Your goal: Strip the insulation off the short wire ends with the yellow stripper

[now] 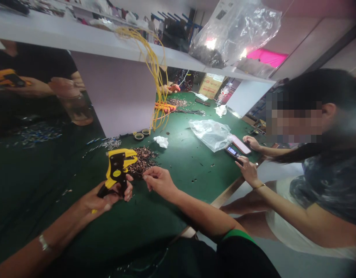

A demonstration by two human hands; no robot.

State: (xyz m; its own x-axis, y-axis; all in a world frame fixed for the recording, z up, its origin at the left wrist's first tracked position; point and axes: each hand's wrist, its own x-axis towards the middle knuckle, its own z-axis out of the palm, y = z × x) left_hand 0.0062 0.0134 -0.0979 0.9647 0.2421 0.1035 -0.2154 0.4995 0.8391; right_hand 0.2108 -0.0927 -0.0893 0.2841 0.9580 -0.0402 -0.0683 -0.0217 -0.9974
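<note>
My left hand (107, 200) is wrapped round the handles of a yellow and black wire stripper (117, 166), its jaws pointing up and to the right. Just right of the tool, my right hand (161, 183) has thumb and forefinger pinched together on what looks like a short thin wire, mostly hidden by the fingers. Behind both hands lies a heap of short copper-coloured and dark wire pieces (146, 159). A smaller bunch of pale-tipped wires (110, 143) rests to the left of the heap, near two tape rolls (139, 136).
A white shelf (178, 54) spans the green table (178, 162), with yellow cables (156, 81) hanging down. Crumpled tissue (161, 141) and a clear plastic bag (211, 133) lie beyond my hands. At right a person (319, 185) holds a phone (233, 152). A jar (75, 104) stands left.
</note>
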